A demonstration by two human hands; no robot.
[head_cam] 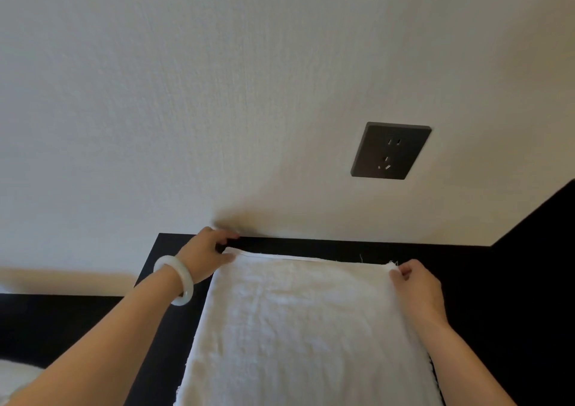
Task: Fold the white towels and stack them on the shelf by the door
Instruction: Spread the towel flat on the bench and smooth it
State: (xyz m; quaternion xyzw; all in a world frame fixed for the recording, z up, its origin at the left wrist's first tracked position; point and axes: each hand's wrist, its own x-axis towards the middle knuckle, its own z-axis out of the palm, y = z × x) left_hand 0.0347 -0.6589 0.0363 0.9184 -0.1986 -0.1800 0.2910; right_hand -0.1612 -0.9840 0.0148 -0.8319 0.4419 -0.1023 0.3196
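White towel [298,327] lies spread flat on a black surface [466,284], its far edge just short of the pale wall [217,94]. Both forearms reach forward from the near side, one along each long edge of the cloth. The left hand [205,256], a white bangle [177,278] on its wrist, is at the far left corner, fingers curled over it and the thumb lying on the cloth, gripping that corner. The right hand [417,287] is at the far right corner, knuckles up, fingertips bent and pinching the hem. A dark socket plate [390,151] sits on the wall above, right of centre.
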